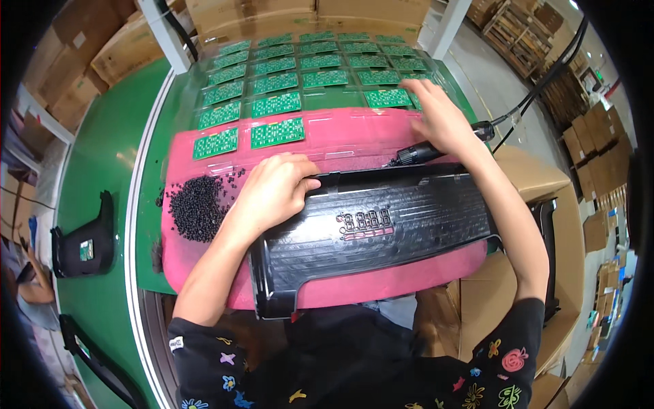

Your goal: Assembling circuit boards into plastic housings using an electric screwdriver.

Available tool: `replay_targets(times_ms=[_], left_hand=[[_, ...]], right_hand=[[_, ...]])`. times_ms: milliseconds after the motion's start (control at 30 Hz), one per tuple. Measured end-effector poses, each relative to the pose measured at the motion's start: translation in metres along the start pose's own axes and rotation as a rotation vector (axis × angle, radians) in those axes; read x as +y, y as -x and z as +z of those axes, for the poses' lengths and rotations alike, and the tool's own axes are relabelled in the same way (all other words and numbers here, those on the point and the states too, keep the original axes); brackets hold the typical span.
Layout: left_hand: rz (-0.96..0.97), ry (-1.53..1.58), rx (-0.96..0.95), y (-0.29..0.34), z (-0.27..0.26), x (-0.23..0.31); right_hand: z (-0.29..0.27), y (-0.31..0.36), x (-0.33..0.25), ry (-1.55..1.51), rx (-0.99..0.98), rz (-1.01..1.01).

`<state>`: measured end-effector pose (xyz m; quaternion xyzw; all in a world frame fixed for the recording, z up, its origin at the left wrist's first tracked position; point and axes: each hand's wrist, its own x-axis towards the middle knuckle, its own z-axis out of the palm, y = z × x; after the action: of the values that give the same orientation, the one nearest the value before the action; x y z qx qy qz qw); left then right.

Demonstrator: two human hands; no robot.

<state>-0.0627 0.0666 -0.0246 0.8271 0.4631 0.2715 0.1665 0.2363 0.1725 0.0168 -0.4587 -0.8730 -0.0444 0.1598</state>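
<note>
A long black plastic panel (pixel 422 211) lies on the pink mat (pixel 354 290), with small digit-shaped cutouts in its middle. My left hand (pixel 276 187) is closed on the panel's far edge, thumb and fingers at the rim. Farther right, my right hand (pixel 443 119) reaches over the rows of boards with thumb and fingers apart. Its fingertips are by a green circuit board (pixel 388 98); whether they touch a board there is unclear. Beneath that hand lies a black electric screwdriver (pixel 419 154). Left of my left hand is a pile of small black screws (pixel 197 208).
Rows of green circuit boards sit in clear plastic trays (pixel 317 95) on the far side. An open cardboard box (pixel 504 293) stands close on my right. Another black panel (pixel 85 238) lies on the green conveyor (pixel 122 136) at left. A person's arm (pixel 37 286) shows beyond.
</note>
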Motion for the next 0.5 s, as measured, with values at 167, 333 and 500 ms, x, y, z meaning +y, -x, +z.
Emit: replay_targets(times_ms=[167, 333, 500], left_hand=[[0.009, 0.088, -0.073, -0.003, 0.000, -0.002], [0.003, 0.103, -0.111, 0.000, -0.002, 0.001], [-0.161, 0.293, -0.035, 0.002, -0.012, 0.016]], right_hand=[[0.052, -0.044, 0.034, 0.142, -0.245, 0.043], [0.050, -0.050, 0.024, 0.129, -0.218, 0.062], [0.016, -0.029, -0.029, -0.542, 0.294, 0.179]])
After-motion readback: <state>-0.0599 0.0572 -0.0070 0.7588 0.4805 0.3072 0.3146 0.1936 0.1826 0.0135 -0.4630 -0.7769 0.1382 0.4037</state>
